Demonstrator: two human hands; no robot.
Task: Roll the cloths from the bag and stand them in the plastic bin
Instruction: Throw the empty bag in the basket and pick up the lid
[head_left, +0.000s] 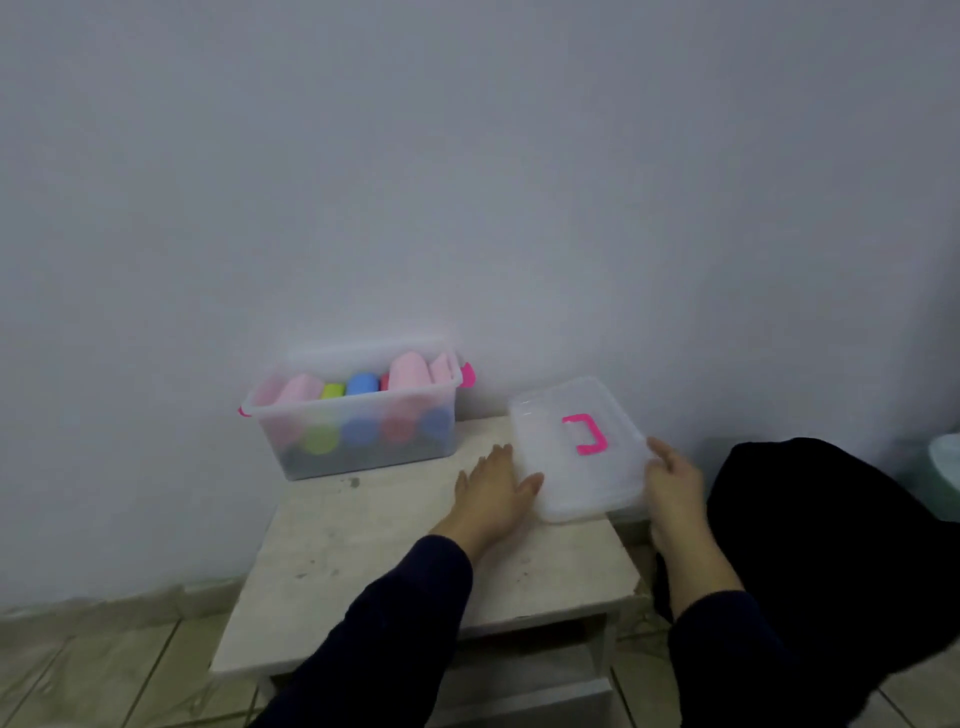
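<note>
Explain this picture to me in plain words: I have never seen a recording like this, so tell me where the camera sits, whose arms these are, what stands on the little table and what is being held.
There is no machine here. The single picture comes from a wide-angle camera worn on a person's head, looking forward and down, so the two arms in dark sleeves are the wearer's own.

On a small pale table against the wall stands a clear plastic bin with pink clips. Inside it, rolled cloths in pink, green, blue and red stand upright.

To its right is the bin's clear lid with a pink handle. The left hand touches the lid's near left corner with its thumb, fingers fairly straight. The right hand grips the lid's right edge. Whether the lid is lifted or resting is hard to tell.

The dark shape at the right may be the bag; I cannot say for sure.
</note>
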